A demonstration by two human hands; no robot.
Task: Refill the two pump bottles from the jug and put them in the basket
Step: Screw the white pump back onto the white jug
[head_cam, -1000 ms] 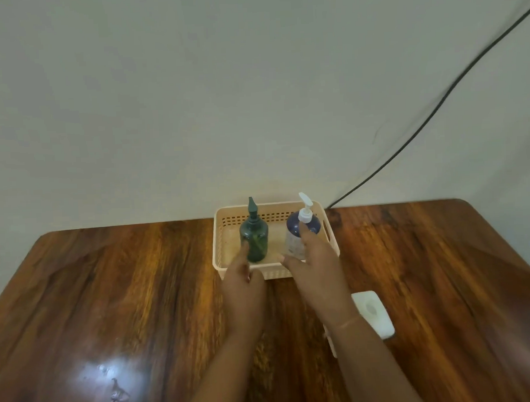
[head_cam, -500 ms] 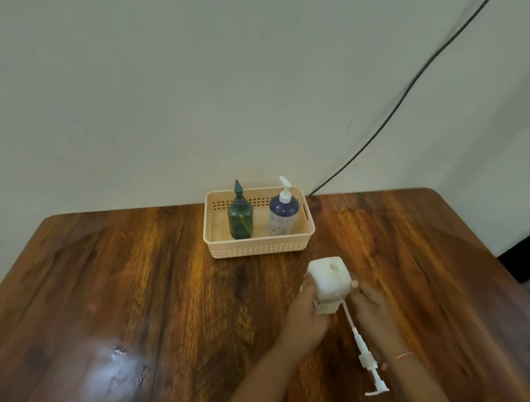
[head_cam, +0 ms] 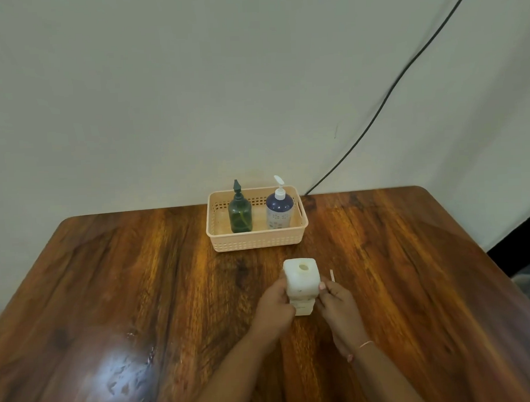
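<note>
A green pump bottle (head_cam: 240, 215) and a blue pump bottle with a white pump (head_cam: 279, 214) stand upright side by side in the peach basket (head_cam: 256, 241) at the table's far edge. Nearer to me, a white square jug (head_cam: 300, 279) stands on the table with its round top hole uncovered. My left hand (head_cam: 276, 303) grips the jug's left side. My right hand (head_cam: 338, 304) touches its right side with a thumb and is closed on a thin white pump tube (head_cam: 331, 274), whose tip sticks up above my fingers. The pump's head is hidden.
The wooden table (head_cam: 109, 283) has a glossy glare patch at the near left. A black cable (head_cam: 389, 95) runs down the pale wall to the table's back edge, right of the basket. The table's right corner drops off to a dark floor.
A second ago both hands were at the bottles in the basket. They drew back to the jug, and the pump tube, which lay slanted down toward me, now points up beside the jug.
</note>
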